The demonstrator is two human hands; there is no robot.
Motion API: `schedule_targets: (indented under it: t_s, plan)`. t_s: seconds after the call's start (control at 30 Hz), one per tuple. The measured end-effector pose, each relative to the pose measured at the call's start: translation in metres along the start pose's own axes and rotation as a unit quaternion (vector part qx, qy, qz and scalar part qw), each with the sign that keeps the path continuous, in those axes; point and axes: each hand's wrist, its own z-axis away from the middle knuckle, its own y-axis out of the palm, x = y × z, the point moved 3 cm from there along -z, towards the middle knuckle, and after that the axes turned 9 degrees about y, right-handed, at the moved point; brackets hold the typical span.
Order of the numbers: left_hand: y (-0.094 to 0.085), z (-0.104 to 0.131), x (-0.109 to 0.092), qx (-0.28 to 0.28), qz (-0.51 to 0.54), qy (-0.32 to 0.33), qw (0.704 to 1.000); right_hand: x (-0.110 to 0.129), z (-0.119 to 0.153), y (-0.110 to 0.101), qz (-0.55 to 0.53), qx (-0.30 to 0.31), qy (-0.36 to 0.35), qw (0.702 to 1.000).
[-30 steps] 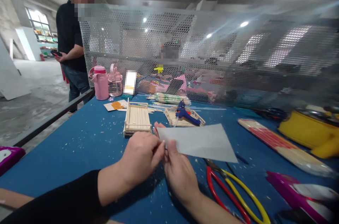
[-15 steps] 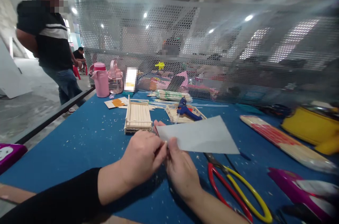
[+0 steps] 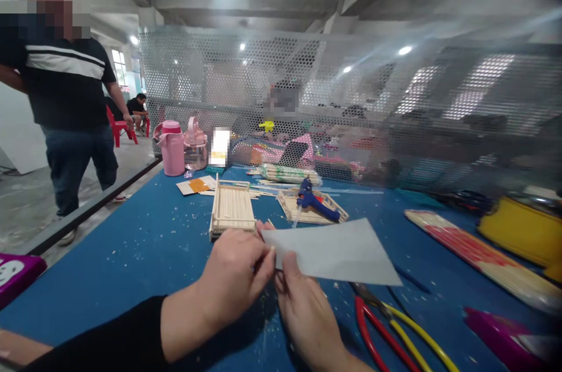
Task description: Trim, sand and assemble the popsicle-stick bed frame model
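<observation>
My right hand (image 3: 307, 307) grips a pale grey sheet (image 3: 338, 252) near its left end, the thumb on top. Pinched at the sheet's left corner are the fingers of my left hand (image 3: 232, 272); whatever lies between their tips is too small to make out. Just beyond my left hand stands a small frame of wooden sticks (image 3: 232, 205). A blue glue gun (image 3: 316, 202) rests on a second stick piece (image 3: 287, 208) behind the sheet.
Pliers with red and yellow handles (image 3: 373, 325) lie at the right on the blue table (image 3: 144, 266). Packed sticks (image 3: 474, 249) and a yellow container (image 3: 522, 231) are farther right. Pink bottles (image 3: 172, 149) stand at the back left. A person (image 3: 65, 79) is beyond the table's left edge.
The view has tilted up, so the table items sit lower. The person at the left has moved farther left in the picture. Both hands keep their hold at the sheet's left end.
</observation>
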Motion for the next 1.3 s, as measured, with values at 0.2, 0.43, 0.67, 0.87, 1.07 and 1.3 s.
schedule_targets:
  t_s: [0.2,0.43,0.67,0.87,1.07,1.3]
  plan:
    - [-0.0005,0.0002,0.0027,-0.006,-0.018,-0.02,1.0,-0.0028,0.0,0.001,-0.036,0.02,0.046,0.998]
    - [-0.0007,-0.0004,-0.0007,0.006,-0.009,-0.006,1.0,-0.0026,0.0012,-0.0001,-0.04,0.022,0.06,0.997]
    - [-0.0023,-0.0017,-0.0005,-0.003,-0.005,0.016,1.0,-0.0006,0.0021,-0.0002,-0.034,0.032,0.059,0.997]
    - [-0.0027,-0.0021,-0.0011,0.005,-0.005,0.021,1.0,0.0009,0.0023,0.0008,-0.049,0.043,0.049,0.997]
    - [-0.0037,-0.0005,-0.0015,0.0,-0.017,0.006,1.0,0.0007,0.0044,0.0007,-0.023,0.019,0.055,0.998]
    - [-0.0045,-0.0007,0.0024,0.001,-0.021,0.008,1.0,-0.0025,0.0069,0.0011,-0.001,0.014,0.04,0.999]
